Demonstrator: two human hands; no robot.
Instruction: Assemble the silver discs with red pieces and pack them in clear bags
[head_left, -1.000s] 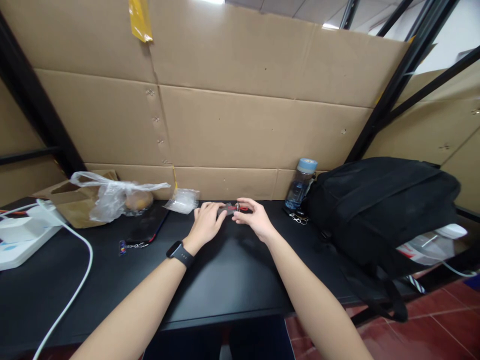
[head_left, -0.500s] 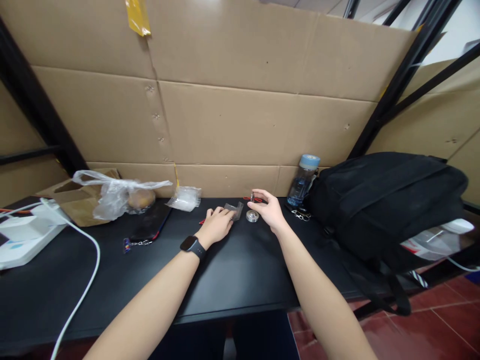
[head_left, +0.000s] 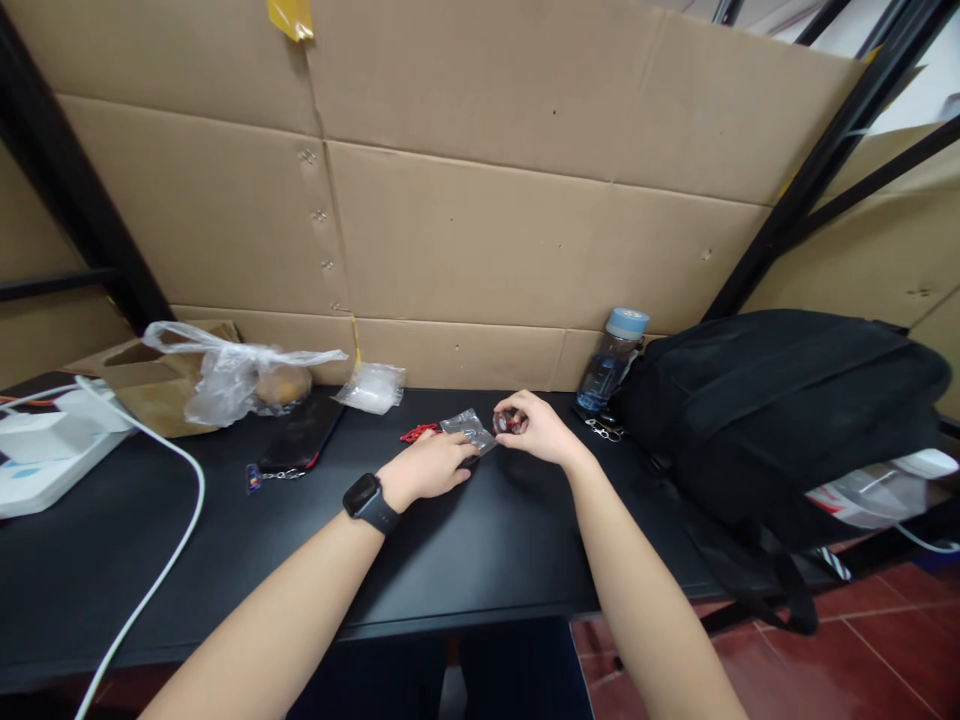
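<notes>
My left hand point(head_left: 431, 465), with a dark smartwatch point(head_left: 371, 500) on its wrist, lies with its fingers stretched out at a small clear plastic bag point(head_left: 469, 428), its fingertips touching it. Just beyond that hand is a tangle of red cord point(head_left: 420, 432). Between thumb and fingers, my right hand point(head_left: 540, 428) pinches a small round shiny piece point(head_left: 502, 422), partly covered by the fingers. It is too small to tell its exact kind. The right hand is at table level, just right of the bag.
Left stand a power strip point(head_left: 64, 450) with a white cable, a knotted plastic bag point(head_left: 225, 385), a dark pouch point(head_left: 300, 440) and a clear packet point(head_left: 373, 387). A water bottle point(head_left: 606, 360), keys point(head_left: 604, 430) and a black backpack point(head_left: 780, 410) are right. Cardboard point(head_left: 465, 240) walls the back.
The round silver piece that lay below my right hand no longer shows on the table; that hand has lowered to there. My left hand has drawn back, uncovering more of the bag and red cord.
</notes>
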